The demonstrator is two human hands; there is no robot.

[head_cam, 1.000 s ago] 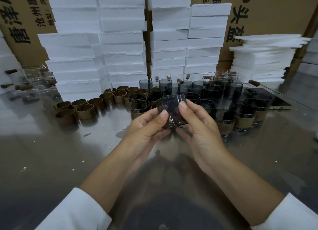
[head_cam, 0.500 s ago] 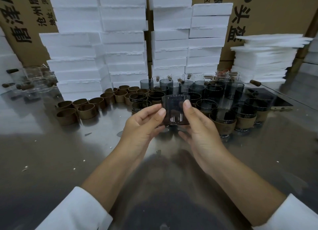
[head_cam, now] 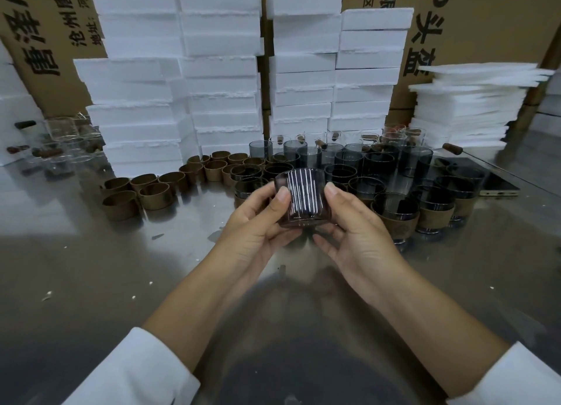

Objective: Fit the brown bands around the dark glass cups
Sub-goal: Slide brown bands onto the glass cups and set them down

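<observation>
A bare dark glass cup [head_cam: 303,196] is held upright above the steel table, with bright vertical streaks on its side. My left hand [head_cam: 258,225] grips its left side, thumb on the front. My right hand [head_cam: 352,231] grips its right side, fingers curled under the base. Several loose brown bands [head_cam: 154,195] lie in rows to the left. Several more dark glass cups [head_cam: 358,168] stand crowded behind the hands. Three cups wearing brown bands [head_cam: 397,222] stand at the right.
Tall stacks of white foam boxes [head_cam: 218,80] and cardboard cartons wall off the back. A pile of foam sheets [head_cam: 467,107] sits at the back right. Clear glasses [head_cam: 60,143] are at the far left. A phone [head_cam: 491,186] lies at the right.
The cup has turned from tilted, with its mouth toward me, to upright between both hands, and it has risen slightly. Both hands kept their hold on it.
</observation>
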